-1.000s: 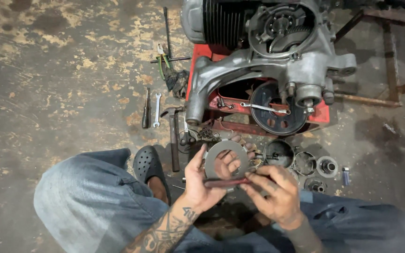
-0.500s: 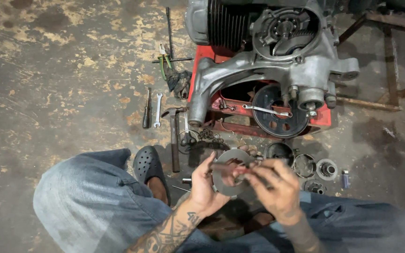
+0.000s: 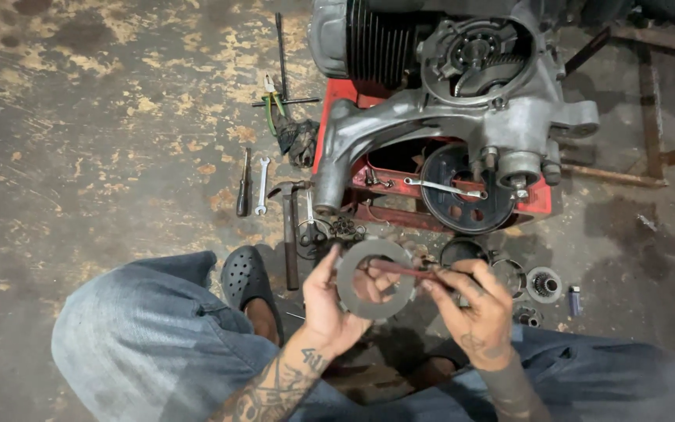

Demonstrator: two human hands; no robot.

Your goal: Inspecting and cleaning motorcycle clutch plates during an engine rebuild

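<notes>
Gripping a grey ring plate (image 3: 375,279), the left hand (image 3: 330,309) faces the right hand (image 3: 474,309) pinching a thin rod (image 3: 400,270).

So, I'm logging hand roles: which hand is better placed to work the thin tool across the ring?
Probably the right hand: its grip already pinches the thin tool lying across the flat ring, which the left hand steadies.

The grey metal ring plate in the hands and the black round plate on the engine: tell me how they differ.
The grey metal ring plate is held off the floor by the left hand; the black round plate sits mounted on the grey engine casing. The ring has one wide open centre; the black plate shows several smaller cut-outs. The ring is pale grey, the plate dark. Both are round and flat.
</notes>
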